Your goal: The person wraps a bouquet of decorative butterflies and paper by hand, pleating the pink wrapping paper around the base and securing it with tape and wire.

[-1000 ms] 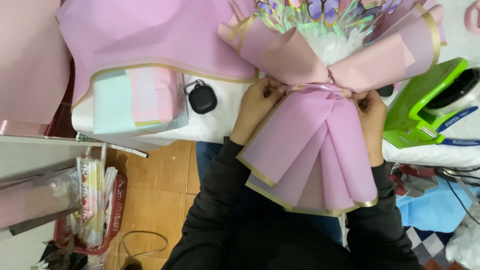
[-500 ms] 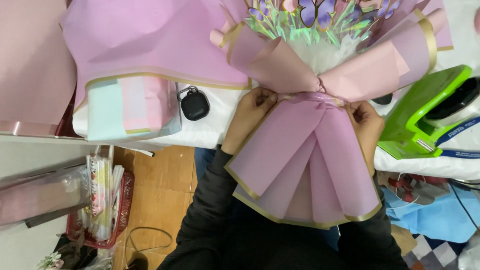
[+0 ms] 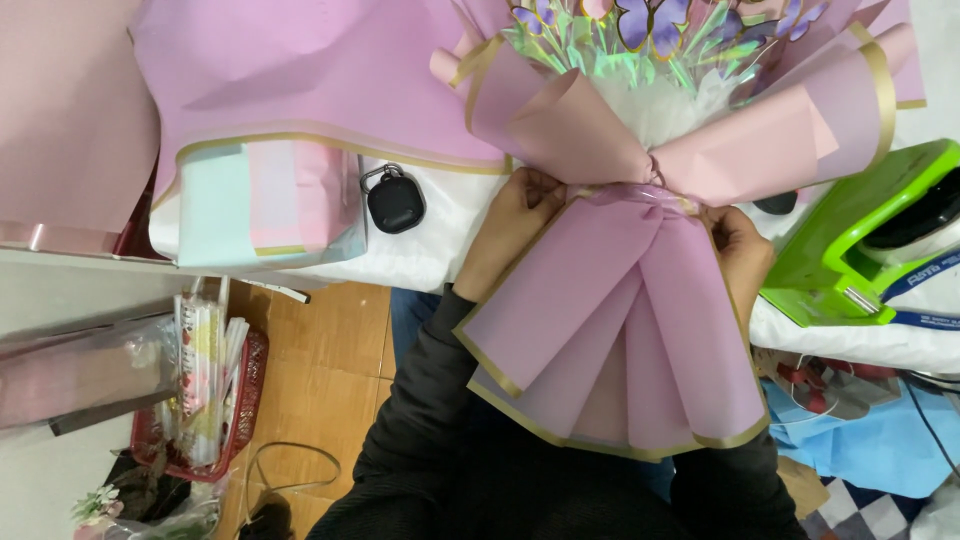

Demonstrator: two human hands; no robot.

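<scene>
Pinching the gathered neck of the pink and lilac paper-wrapped bouquet with gold-edged sheets [image 3: 610, 330], you have it lying across the edge of the white-covered worktable [image 3: 440, 255], its flared lower skirt hanging toward your lap and its top of shiny butterfly-shaped decorations [image 3: 650, 25] pointing away from you. Your left hand [image 3: 510, 235] is curled closed at the left side of the waist, fingertips tucked against the paper where it bunches. Your right hand [image 3: 742, 262] sits at the right side of the same waist; it seems to be gripping the paper edge, though the skirt hides most of the fingers, so you cannot tell for certain how tightly it is closed.

The wrap looks light and thin, likely to crease or tear if squeezed hard, and the smooth sheets may slide over one another. The bound neck is the firmest place to hold; the flared folds would crumple.

A small black key-fob pouch [image 3: 395, 202] lies just left of your left hand, and a bright green plastic tape dispenser [image 3: 860, 250] sits near your right.
</scene>
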